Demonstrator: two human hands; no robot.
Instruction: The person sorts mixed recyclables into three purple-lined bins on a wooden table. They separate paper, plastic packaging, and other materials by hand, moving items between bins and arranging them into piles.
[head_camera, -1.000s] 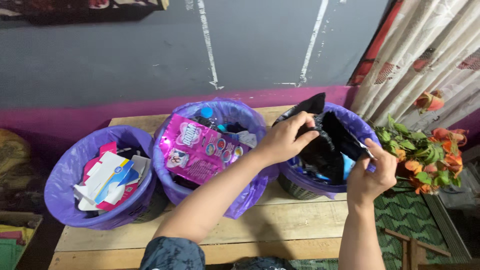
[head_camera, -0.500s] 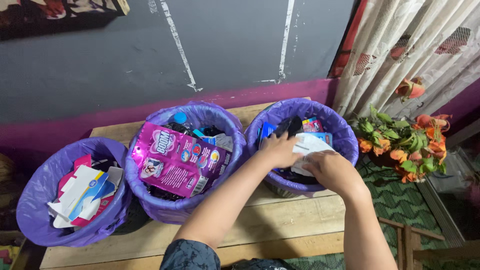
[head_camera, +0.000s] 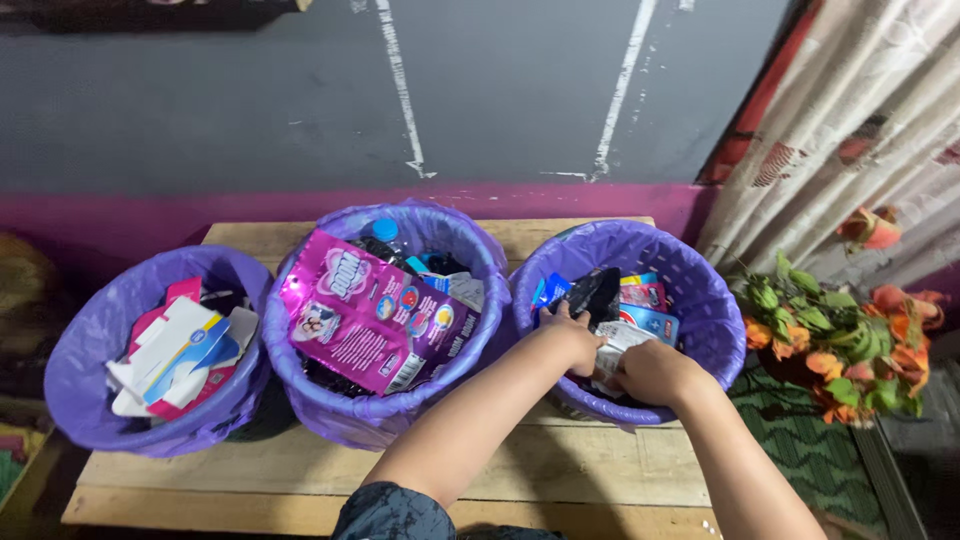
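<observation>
— What am I seeing under everything from here?

— I make out a wooden table (head_camera: 560, 470) of pale planks, pushed up against the grey and pink wall (head_camera: 200, 110). Its near edge runs across the bottom of my view.

— And what stands directly on it?

— I count 3 bins in a row, each lined with a purple bag. The left bin (head_camera: 85, 350) sits at the table's left end. The middle bin (head_camera: 395, 415) stands just beside it, and the two look to be touching. The right bin (head_camera: 700, 300) presses against the middle one. Bare planks show in front of all 3.
</observation>
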